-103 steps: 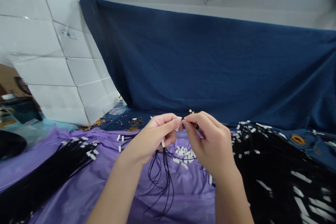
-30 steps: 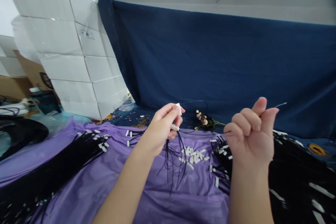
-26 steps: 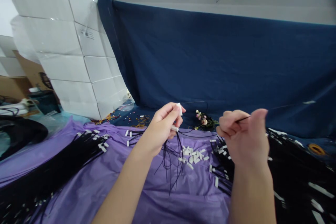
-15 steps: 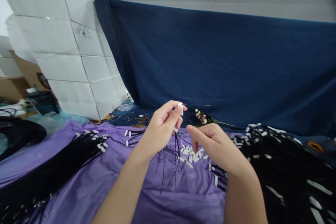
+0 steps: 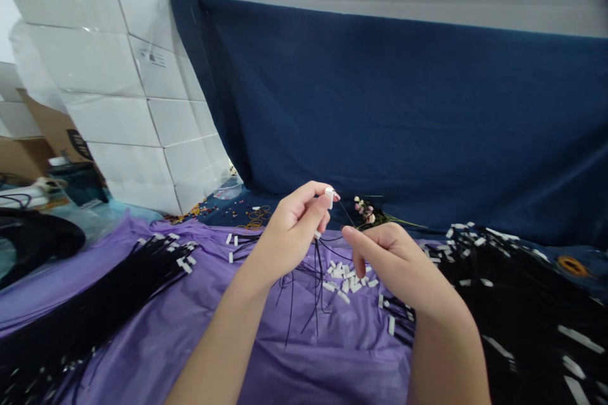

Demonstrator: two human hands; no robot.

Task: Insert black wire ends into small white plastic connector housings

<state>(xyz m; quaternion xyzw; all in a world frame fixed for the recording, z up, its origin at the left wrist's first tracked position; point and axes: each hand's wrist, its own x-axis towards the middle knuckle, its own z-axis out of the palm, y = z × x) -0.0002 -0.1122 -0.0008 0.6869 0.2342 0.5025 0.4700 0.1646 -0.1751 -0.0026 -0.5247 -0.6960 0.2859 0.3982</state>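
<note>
Between thumb and fingers, my left hand pinches a small white plastic clip in front of the blue cloth. A second white clip shows below its fingers, with several thin black cords hanging down. My right hand is closed, thumb against the curled index finger, on a thin black cord that runs up to the clip in the left hand. Beneath the hands, a heap of loose white clips lies on the purple sheet.
Bundles of black cords with white ends lie at the left and the right. Stacked white boxes stand at back left. Farther back are rubber bands, a small flower sprig and a yellow tape roll.
My right hand has shifted slightly right and the cord from the clip now runs straighter to it. The clip in my left hand has turned slightly.
</note>
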